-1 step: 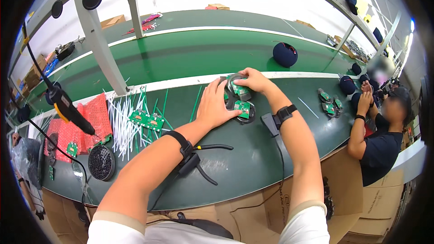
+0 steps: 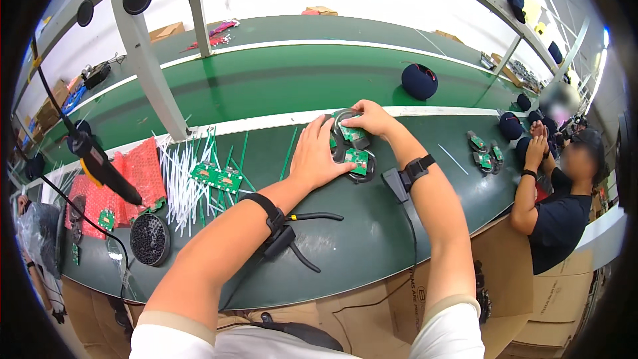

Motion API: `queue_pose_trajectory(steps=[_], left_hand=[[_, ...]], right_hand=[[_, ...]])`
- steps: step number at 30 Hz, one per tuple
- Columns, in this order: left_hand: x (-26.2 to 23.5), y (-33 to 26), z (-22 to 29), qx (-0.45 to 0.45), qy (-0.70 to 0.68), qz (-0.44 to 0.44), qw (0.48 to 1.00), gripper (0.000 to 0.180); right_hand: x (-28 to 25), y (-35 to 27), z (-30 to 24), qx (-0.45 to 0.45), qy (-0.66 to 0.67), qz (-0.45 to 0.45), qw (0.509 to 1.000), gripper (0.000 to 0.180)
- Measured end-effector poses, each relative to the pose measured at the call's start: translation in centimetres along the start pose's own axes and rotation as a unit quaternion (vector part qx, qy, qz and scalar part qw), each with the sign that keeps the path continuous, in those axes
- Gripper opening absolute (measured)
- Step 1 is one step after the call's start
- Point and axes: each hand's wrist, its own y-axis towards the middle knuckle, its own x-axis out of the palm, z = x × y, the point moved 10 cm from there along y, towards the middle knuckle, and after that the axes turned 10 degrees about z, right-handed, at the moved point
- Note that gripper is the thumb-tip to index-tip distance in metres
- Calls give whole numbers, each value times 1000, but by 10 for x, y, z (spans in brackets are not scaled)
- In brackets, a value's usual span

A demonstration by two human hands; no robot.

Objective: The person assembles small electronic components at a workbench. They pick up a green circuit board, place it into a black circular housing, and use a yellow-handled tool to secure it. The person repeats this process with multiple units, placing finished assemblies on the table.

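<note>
Near the far edge of the dark green bench, my two hands are closed around a cluster of round black housings with green circuit boards. My left hand cups its left side, the thumb reaching toward the nearer circuit board. From the upper right, my right hand grips the farther black housing, thumb along its top. Fingers and palms hide part of the cluster. Beside my left wrist lie cutting pliers with yellow and black handles, partly covered by my forearm and its strap device.
Left on the bench are white and green strips, circuit boards, red bubble wrap and a round tub of small black parts. A power screwdriver hangs above. Similar housings lie right, near a seated co-worker.
</note>
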Motion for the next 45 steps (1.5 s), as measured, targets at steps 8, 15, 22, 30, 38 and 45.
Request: queue_pose_trajectory(steps=[8,15,22,30,38,45], left_hand=[[-1,-1,1,-2,-27,-12,1000,120],[3,-2,-3,-5,-24,-15,1000,122],[1,-1,0,-14,-36,-23,999,128],[-3,-5,10,100,-84,41,991,123],[-2,-6,16,95,3,11,995,125],[27,-11,22,86,58,-138,985,116]], right_hand=[[-12,-48,5,210,201,-5,957,37],[-9,-111,-13,241,134,-88,957,47],[-27,-121,-8,244,202,-25,948,53],[22,-110,-15,234,431,-132,861,47],[-22,-105,25,177,440,-101,875,39],[-322,-103,231,161,443,438,766,64]])
